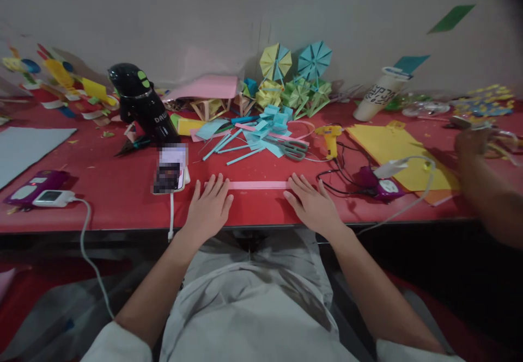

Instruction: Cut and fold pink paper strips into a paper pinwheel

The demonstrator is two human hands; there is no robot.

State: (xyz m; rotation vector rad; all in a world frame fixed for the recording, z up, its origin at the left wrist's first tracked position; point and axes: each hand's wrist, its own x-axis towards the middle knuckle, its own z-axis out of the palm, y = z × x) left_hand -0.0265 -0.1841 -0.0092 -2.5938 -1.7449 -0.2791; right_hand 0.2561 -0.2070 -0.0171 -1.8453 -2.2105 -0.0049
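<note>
A narrow pink paper strip (258, 185) lies lengthwise on the red table, between my two hands. My left hand (209, 204) rests flat on its left end, fingers stretched out and pointing away from me. On the right end lies my right hand (311, 203), also flat with its fingers apart. Both ends of the strip are hidden under the fingers. Just beyond it are rolled light-blue paper sticks (245, 148), a pile of blue paper pieces (272, 125) and grey-handled scissors (293, 149).
A phone (169, 171) on a cable lies left of my left hand. Right of the scissors stands a yellow glue gun (330, 140), its cord near a purple power socket (382, 184). Yellow paper sheets (402, 152) lie farther right, where another person's arm (490, 188) reaches in.
</note>
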